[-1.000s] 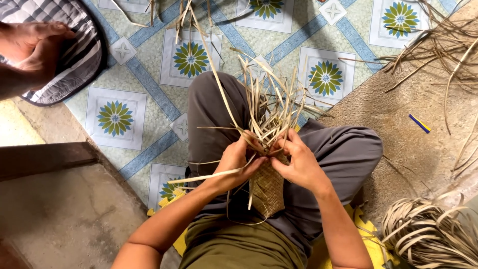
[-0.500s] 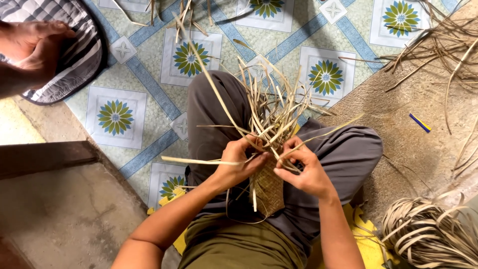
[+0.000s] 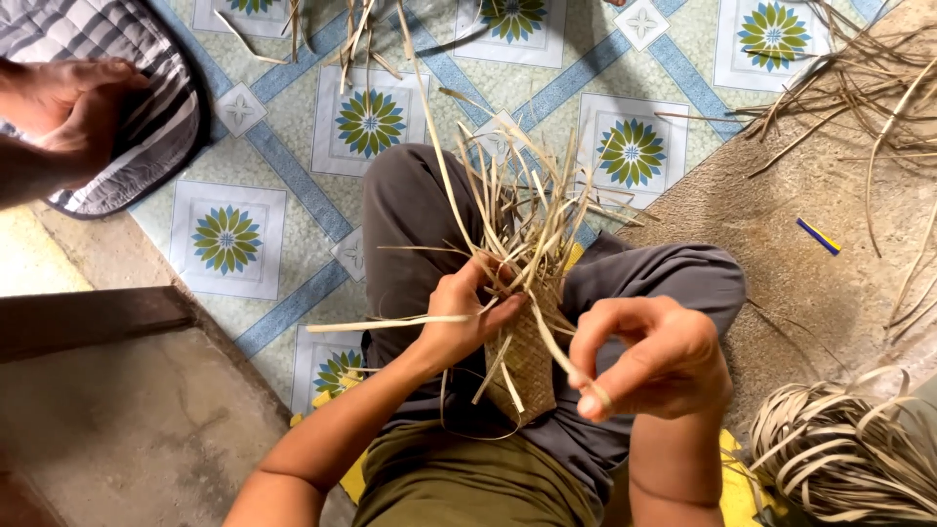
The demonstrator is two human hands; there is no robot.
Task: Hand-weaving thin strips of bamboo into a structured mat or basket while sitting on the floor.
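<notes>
Centrally, a small half-woven mat (image 3: 532,363) is gripped at its top edge by the closed left hand (image 3: 467,317), resting on the lap. One flat strip (image 3: 547,337) is pinched by the right hand (image 3: 639,356) beside it. Light, pliable, springy strips seem easily creased; the woven edge is best held.

Dry, matt, pale straw strips (image 3: 508,210) rise above the fingers (image 3: 488,275); the small woven tan straw piece (image 3: 532,366) beneath them looks rough.
</notes>
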